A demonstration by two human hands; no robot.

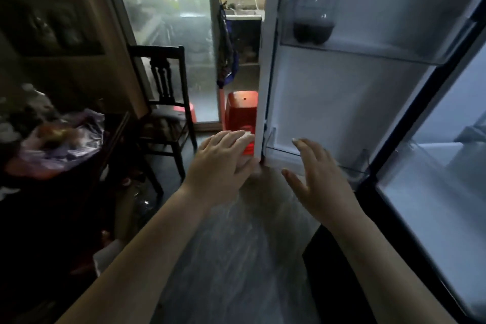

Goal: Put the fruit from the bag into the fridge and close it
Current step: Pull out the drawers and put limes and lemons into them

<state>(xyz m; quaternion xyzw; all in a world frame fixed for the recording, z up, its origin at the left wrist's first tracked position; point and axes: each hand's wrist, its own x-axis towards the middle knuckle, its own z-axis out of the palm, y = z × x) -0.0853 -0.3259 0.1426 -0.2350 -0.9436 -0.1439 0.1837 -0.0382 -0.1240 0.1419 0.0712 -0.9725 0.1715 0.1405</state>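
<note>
Looking down from my head, both my arms reach forward and neither hand holds anything. My left hand (223,155) is flat with the fingers straight and close together, their tips at the outer edge of the open door (328,102) – whether they press on it or only hover there I cannot tell. My right hand (315,173) is spread wide, fingers apart and relaxed, in front of the white inner side of the door, low down near its bottom rack. Higher up on the door, a shelf (368,52) carries a clear bottle (315,8) with a little dark drink at the bottom. The fridge (420,205) stands open at my right, its pale inside showing. The bag (65,147) – thin, purplish plastic – lies crumpled on the dark table (119,129) far to my left, well apart from both hands, and a fruit (55,134) shows inside it. Past the table stands a dark wooden chair (163,102), and a red stool (242,110) sits just beyond the door's edge.
</note>
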